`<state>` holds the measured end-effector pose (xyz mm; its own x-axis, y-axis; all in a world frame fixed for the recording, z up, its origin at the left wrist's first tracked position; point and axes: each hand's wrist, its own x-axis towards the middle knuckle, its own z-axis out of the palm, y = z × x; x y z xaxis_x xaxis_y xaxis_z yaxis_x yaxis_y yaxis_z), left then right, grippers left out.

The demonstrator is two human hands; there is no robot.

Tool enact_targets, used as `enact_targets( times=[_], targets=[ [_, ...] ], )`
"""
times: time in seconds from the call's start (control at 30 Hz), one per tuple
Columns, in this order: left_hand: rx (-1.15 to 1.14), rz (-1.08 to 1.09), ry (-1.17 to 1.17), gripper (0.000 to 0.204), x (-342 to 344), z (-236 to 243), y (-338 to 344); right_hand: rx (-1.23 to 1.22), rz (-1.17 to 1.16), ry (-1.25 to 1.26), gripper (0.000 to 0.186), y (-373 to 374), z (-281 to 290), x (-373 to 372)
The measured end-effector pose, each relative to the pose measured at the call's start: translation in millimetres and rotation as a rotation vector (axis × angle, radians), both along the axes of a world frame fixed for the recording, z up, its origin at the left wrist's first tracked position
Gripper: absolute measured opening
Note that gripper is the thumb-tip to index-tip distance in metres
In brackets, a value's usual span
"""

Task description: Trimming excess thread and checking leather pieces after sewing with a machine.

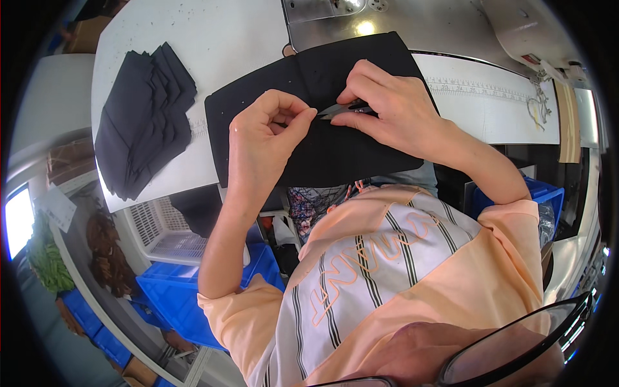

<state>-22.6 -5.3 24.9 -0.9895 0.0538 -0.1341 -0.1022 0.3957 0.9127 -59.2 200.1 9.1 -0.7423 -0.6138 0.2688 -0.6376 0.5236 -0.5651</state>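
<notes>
A piece of black fabric point(322, 155) lies spread before me, over the near edge of the white table. Above its middle, my right hand point(393, 106) is closed on a small pair of thread snips point(333, 111), their metal blades pointing left. Just left of the blade tips, my left hand point(267, 129) pinches thumb and forefinger together. Whatever is between those fingertips is too small to make out. To the left sits a fanned stack of black fabric pieces point(145, 122), apart from both hands.
The metal sewing machine bed point(419, 26) stands beyond the fabric, with the machine head point(538, 29) at the far right. A ruler scale point(483, 87) runs along the white table point(213, 32). Below left are a white basket point(171, 226) and a blue crate point(177, 297).
</notes>
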Motion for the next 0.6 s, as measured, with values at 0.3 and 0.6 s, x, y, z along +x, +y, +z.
enact_targets(
  times=[0.3, 0.6],
  targets=[
    [0.041, 0.017, 0.032, 0.009, 0.4, -4.4, -2.1, 0.03, 0.06, 0.081, 0.027, -6.1, -2.1, -3.2],
    [-0.003, 0.033, 0.019, 0.008, 5.5, 1.2, 4.9, 0.076, 0.083, 0.152, 0.026, -7.2, -3.7, -4.3]
  ],
)
